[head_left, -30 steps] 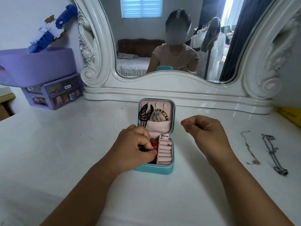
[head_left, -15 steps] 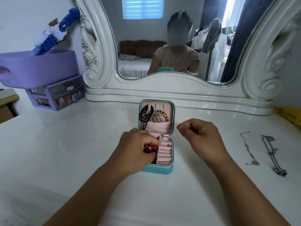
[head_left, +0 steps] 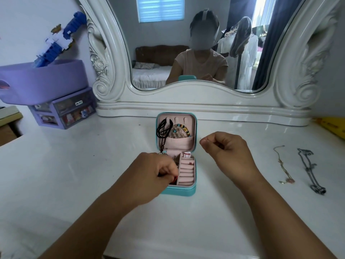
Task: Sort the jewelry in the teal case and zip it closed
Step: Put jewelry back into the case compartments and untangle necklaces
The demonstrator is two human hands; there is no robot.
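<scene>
Jewelry sorting was under way, and we had the teal case lying open in front of us on the white tabletop, its lid propped toward the mirror so both halves faced us. Our left hand was curled over the left compartment of the base, fingertips pinched on something small and red; what it was we could not tell. We judged it was being tucked beside the pink ring rolls. Our right hand hovered just right of the lid, fingers curled and thumb against forefinger, with nothing visible in it. In the lid, a black cord necklace hung from a tab and a beaded bracelet sat in the pouch. Well to the right, a gold chain and a dark chain lay unsorted, so zipping had to wait.
</scene>
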